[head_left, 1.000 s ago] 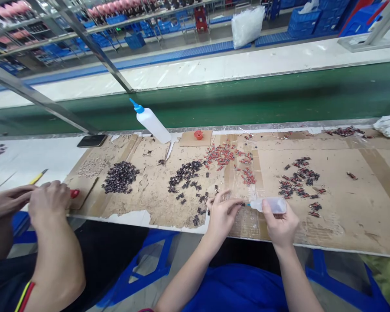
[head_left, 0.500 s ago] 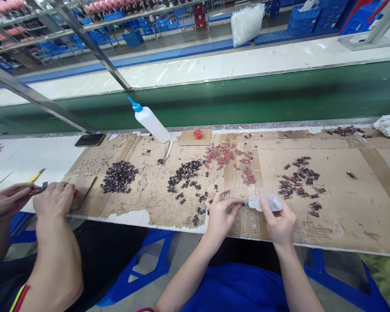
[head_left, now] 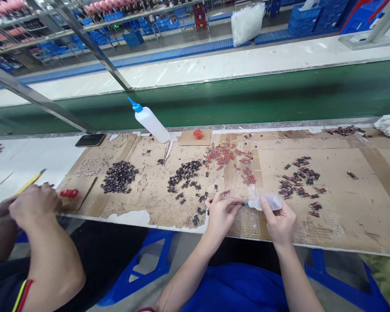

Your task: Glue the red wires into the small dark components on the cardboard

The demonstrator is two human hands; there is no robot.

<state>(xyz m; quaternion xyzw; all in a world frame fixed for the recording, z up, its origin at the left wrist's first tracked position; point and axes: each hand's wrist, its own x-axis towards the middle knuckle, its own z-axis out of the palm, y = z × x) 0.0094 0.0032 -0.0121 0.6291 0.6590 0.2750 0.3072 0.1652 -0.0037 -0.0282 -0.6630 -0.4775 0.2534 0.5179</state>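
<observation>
My right hand [head_left: 281, 221] grips a small translucent squeeze bottle [head_left: 273, 202], tipped on its side with its nozzle toward the left. My left hand [head_left: 221, 212] pinches a small dark part [head_left: 241, 203] between thumb and forefinger, right at the nozzle tip; the fingers mostly hide it. Left of that hand lie scattered black parts [head_left: 185, 175]. Beyond both hands is a heap of small red-and-silver pieces [head_left: 221, 154]. To the right of the bottle sits a pile of joined black-and-red pieces [head_left: 299, 177].
Cardboard [head_left: 344, 195] covers the bench. A large white bottle with a blue nozzle [head_left: 152, 124] leans at the back, near a red cap [head_left: 197, 134]. At left, a co-worker's hands [head_left: 35, 206] are beside a red object [head_left: 69, 193], a yellow knife [head_left: 31, 181] and a black pile [head_left: 118, 177].
My hands and the squeeze bottle stay almost still. The co-worker's hands have moved left and toward the bench's near edge, uncovering the red object.
</observation>
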